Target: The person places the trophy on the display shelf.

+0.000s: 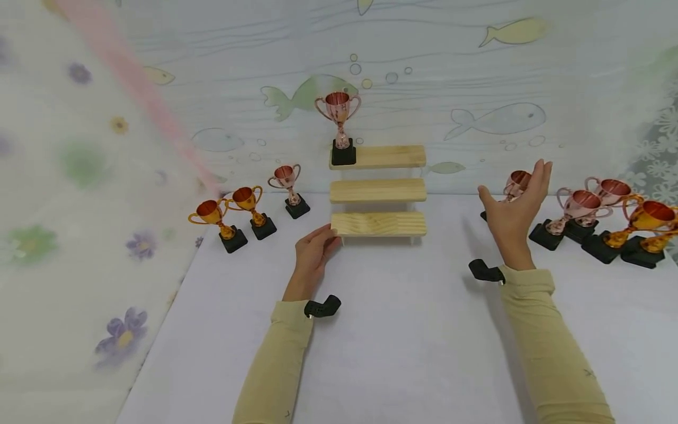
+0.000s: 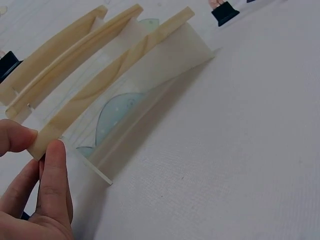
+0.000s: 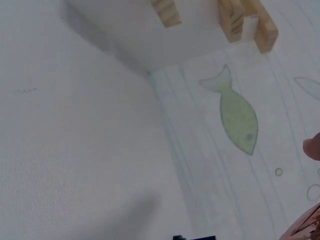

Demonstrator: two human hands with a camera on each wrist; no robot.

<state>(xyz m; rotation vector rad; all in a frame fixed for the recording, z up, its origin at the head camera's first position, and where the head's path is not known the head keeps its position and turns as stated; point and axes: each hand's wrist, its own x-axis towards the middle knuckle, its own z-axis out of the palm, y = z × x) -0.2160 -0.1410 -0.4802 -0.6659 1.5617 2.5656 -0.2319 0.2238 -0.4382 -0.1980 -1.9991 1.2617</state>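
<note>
A three-step wooden display shelf (image 1: 378, 225) stands at the back of the table. My left hand (image 1: 316, 256) pinches the left end of its lowest board, thumb on top and fingers below, as the left wrist view shows. On the top step's left end stands a rose-gold trophy cup (image 1: 339, 109) with a black base. My right hand (image 1: 512, 221) is raised with straight fingers and thumb spread, in front of another rose-gold trophy (image 1: 517, 179) that it partly hides. Only the right thumb (image 3: 312, 147) and part of that trophy's cup (image 3: 304, 225) enter the right wrist view.
Left of the shelf stand two gold trophies (image 1: 209, 213) and a smaller rose-gold trophy (image 1: 286, 176). To the right, several rose-gold and gold trophies (image 1: 648, 215) crowd together. A fish-patterned backdrop (image 1: 402, 118) rises behind the white table (image 1: 402, 330).
</note>
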